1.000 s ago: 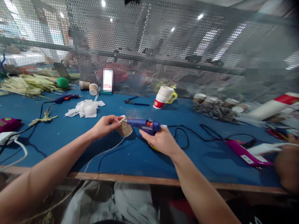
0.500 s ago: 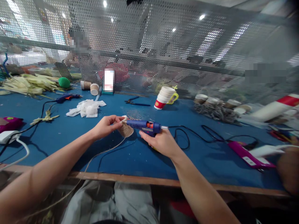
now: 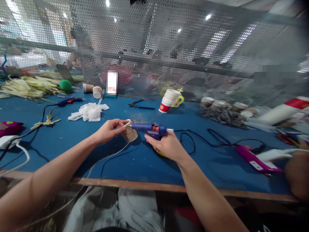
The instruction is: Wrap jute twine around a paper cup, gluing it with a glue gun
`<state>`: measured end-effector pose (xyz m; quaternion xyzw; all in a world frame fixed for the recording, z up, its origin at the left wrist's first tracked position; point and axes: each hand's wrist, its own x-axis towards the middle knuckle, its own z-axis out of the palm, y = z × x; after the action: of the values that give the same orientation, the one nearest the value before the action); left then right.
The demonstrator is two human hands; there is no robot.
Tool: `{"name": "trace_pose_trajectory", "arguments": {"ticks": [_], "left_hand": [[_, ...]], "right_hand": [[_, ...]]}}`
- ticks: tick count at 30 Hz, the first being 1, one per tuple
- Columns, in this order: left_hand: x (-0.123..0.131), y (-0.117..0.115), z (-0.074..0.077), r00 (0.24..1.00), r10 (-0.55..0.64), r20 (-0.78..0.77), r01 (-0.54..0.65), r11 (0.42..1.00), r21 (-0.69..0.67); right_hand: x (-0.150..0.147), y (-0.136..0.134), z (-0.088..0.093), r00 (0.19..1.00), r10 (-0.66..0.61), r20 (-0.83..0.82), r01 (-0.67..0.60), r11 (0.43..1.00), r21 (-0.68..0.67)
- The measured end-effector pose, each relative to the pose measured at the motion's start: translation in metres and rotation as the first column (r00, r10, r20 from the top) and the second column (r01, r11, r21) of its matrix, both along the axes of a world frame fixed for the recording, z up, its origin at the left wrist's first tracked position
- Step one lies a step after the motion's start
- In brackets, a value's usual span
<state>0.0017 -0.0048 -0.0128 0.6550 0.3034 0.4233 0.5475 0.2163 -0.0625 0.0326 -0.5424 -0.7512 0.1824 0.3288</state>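
Between the fingers of my left hand (image 3: 111, 130) is a small paper cup (image 3: 130, 134), partly wrapped in brown twine and tilted over the table. A loose length of twine (image 3: 104, 158) trails from the cup down past the table edge to the lower left. My right hand (image 3: 170, 145) is wrapped round a blue glue gun (image 3: 146, 128) with an orange part on top. The gun's nozzle touches or nearly touches the cup's rim by my left fingertips. A silvery stick end pokes out of the gun's back.
Pliers (image 3: 141, 105) and stacked paper cups (image 3: 169, 100) lie beyond my hands. White tissue (image 3: 89, 111) and a second glue gun (image 3: 69, 101) are at left. A black cord (image 3: 205, 138) runs toward a purple power strip (image 3: 257, 160). Another person's arm (image 3: 298, 172) shows at far right.
The glue gun's nozzle has shifted very slightly along the cup's rim. Both hands keep their hold. At the far right, the other person's arm has moved a little.
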Motion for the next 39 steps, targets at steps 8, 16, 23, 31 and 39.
{"name": "trace_pose_trajectory", "arguments": {"ticks": [8,16,23,31,39], "left_hand": [[-0.0014,0.0,0.0016,0.998,-0.049,-0.029,0.05,0.998,0.028],[-0.0023,0.0027,-0.0014,0.996,-0.076,-0.044,0.078,0.995,0.067],[-0.0035,0.0026,-0.0013,0.994,-0.087,-0.066,0.092,0.993,0.078],[-0.0038,0.0027,-0.001,0.992,-0.094,-0.088,0.102,0.991,0.085],[-0.0043,0.003,-0.0011,0.993,-0.092,-0.069,0.098,0.992,0.083]], "right_hand": [[0.0035,0.0018,-0.0018,1.0,-0.02,-0.006,0.02,1.0,0.012],[0.0038,0.0021,0.0003,0.999,-0.034,0.028,0.034,0.999,0.021],[0.0034,0.0009,0.0001,1.0,-0.02,-0.009,0.019,1.0,-0.018],[0.0091,0.0064,-0.0001,1.0,-0.031,0.004,0.031,0.999,-0.029],[0.007,0.0033,0.0004,1.0,-0.019,-0.015,0.017,0.996,-0.084]]}}
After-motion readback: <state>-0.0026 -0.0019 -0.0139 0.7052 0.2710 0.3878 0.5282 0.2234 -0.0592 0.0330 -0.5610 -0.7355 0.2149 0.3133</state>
